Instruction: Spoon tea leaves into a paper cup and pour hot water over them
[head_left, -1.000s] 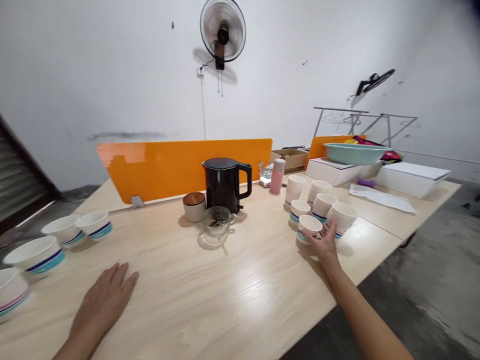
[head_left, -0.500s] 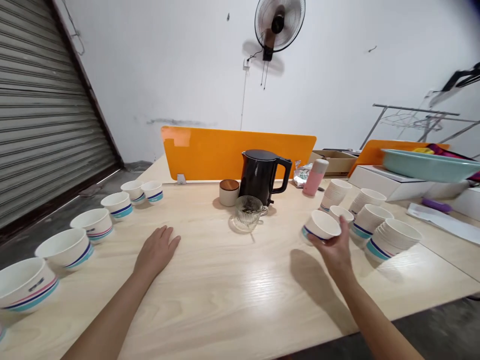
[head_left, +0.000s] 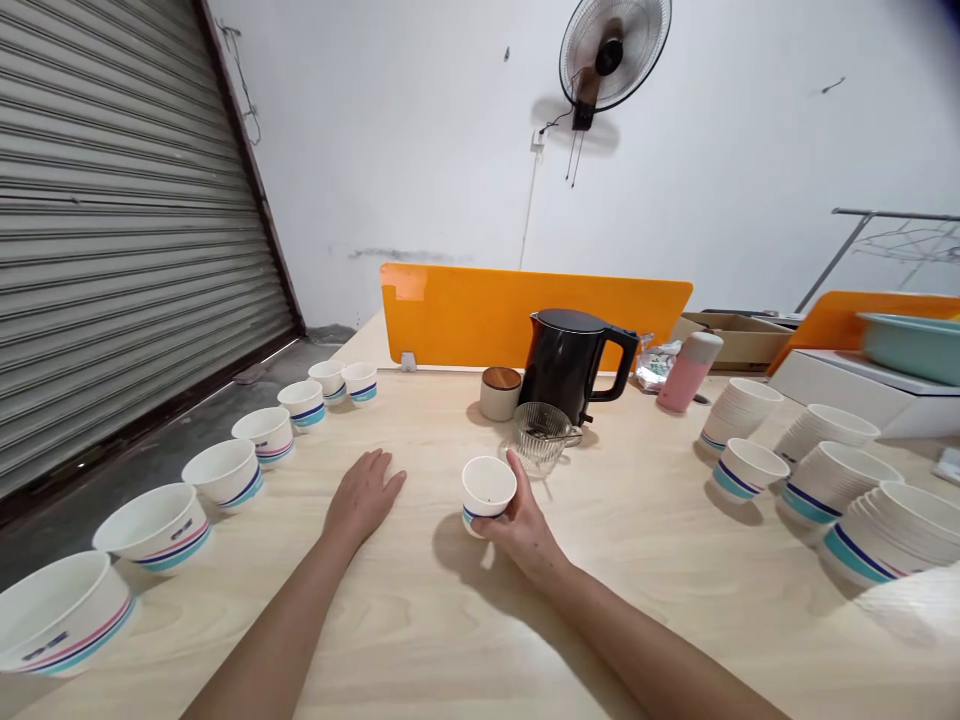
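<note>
My right hand (head_left: 519, 527) grips a white paper bowl (head_left: 487, 488) with blue stripes, tilted a little toward me above the middle of the table. Its thumb and fingers wrap the right side and underside. My left hand (head_left: 366, 500) lies flat on the wood, fingers stretched out, touching only the tabletop. Left of it, a line of single paper bowls (head_left: 223, 472) runs from the near edge toward the back. At the right stand stacks of nested paper bowls (head_left: 840, 480), with one bowl (head_left: 750, 467) beside them.
A ribbed glass cup (head_left: 541, 437) stands just beyond the held bowl. Behind it are a black electric kettle (head_left: 566, 365) and a wood-lidded jar (head_left: 499, 394). A pink bottle (head_left: 688, 372) is farther right. An orange divider (head_left: 457, 315) lines the table's back.
My right hand has carried a paper bowl from beside the stacks leftward to the table's middle. My left hand stays flat on the table. The view has turned right.
</note>
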